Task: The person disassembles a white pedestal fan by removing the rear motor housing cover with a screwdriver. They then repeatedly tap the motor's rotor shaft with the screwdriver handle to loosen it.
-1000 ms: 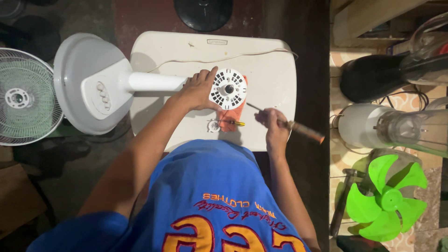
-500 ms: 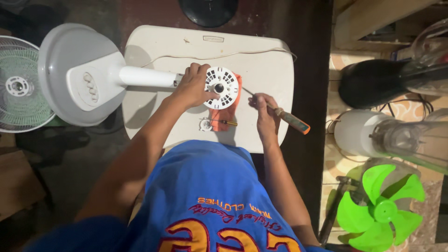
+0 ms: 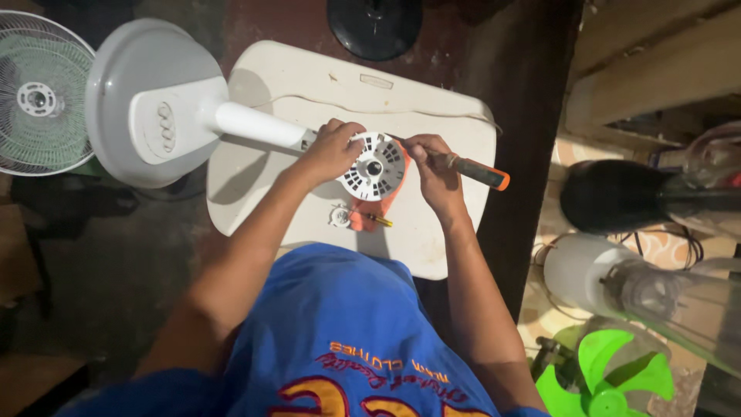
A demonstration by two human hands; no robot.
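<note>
A white stand fan lies on its side across a white plastic table. Its round base is at the left and its pole runs right to the white slotted motor housing. My left hand grips the housing's left edge. My right hand holds a screwdriver with an orange and black handle, its tip against the housing's upper right rim. An orange part shows under the housing. A small white round piece and a yellow-tipped tool lie just below it on the table.
A round fan grille lies on the floor at far left. A black round cover sits above the table. At right are a black fan part, a white cylindrical appliance and a green fan blade.
My right hand has lifted the screwdriver from the table's lower area up to the housing's rim. The view has shifted, so the fan and table sit further right in frame.
</note>
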